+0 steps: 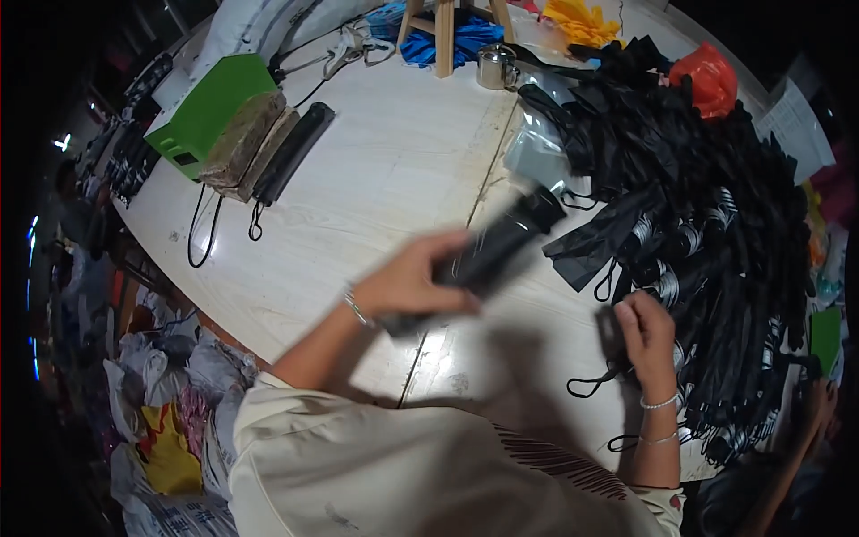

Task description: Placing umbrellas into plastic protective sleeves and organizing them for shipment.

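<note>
My left hand is closed around a folded black umbrella, which slants up to the right over the table and is blurred by motion. Curled at the near left edge of a big pile of black umbrellas is my right hand; whatever its fingers may hold is hidden. A loop strap lies on the table beside it. Another folded black umbrella rests at the far left against brown blocks, its strap toward me.
Behind the blocks stands a green box. A metal cup and a wooden stand are at the back, near clear plastic sleeves. A red bag sits beyond the pile. Stuffed bags crowd the lower left. Another person's arm shows at right.
</note>
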`<action>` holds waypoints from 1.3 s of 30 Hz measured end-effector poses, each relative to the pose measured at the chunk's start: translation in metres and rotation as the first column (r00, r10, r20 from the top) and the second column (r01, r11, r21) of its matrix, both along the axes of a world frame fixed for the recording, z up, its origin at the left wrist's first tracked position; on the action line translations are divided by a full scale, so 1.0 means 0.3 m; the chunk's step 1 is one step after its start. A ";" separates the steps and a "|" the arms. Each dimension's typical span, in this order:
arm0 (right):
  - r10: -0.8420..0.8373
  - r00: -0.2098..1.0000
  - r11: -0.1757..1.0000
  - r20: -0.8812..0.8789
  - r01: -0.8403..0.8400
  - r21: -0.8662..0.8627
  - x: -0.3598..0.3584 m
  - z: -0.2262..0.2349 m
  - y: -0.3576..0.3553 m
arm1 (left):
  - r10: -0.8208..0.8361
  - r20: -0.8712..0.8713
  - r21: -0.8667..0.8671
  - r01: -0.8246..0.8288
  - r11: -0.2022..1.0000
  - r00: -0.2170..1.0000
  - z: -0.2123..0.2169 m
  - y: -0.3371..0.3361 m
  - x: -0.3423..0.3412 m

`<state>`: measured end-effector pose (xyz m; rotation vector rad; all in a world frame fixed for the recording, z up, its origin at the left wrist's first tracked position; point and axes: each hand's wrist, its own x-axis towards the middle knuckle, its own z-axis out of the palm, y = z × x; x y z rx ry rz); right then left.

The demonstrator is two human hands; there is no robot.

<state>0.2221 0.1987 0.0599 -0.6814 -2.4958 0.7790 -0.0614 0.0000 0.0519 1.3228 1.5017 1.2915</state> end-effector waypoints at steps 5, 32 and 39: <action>0.050 0.994 0.963 0.095 -0.022 -0.270 -0.020 -0.083 -0.040 | 0.337 -0.902 0.292 -0.194 0.937 0.271 0.141 -0.006 -0.341; 0.620 0.682 0.695 -0.389 -0.707 -0.130 -0.088 -0.016 -0.306 | -0.390 0.206 0.186 0.356 0.916 0.897 -0.107 0.098 0.394; -0.249 0.959 0.933 -0.136 0.201 -0.299 0.262 -0.029 -0.139 | 0.224 -0.196 0.112 -0.205 0.972 0.955 -0.102 0.511 0.155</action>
